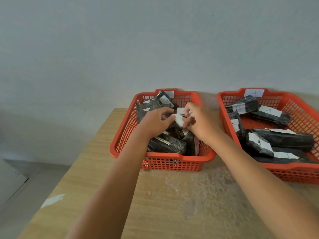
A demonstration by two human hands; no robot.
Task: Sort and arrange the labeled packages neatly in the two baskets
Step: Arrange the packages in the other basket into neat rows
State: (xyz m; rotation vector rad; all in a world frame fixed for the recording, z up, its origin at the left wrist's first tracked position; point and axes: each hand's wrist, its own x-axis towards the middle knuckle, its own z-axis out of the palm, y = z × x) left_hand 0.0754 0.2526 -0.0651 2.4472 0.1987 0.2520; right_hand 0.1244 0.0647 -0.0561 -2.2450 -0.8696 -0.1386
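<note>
**Two hands meet over the left basket**

On the pale wooden surface [103,178], the left hand [156,122] and right hand [201,122] reach into the left red plastic mesh basket [170,163], each grip closed on one black wrapped package with a white paper label [177,120]. Toward the surface's right edge, the right red plastic mesh basket [293,171] holds black packages labelled A [259,142].
</note>
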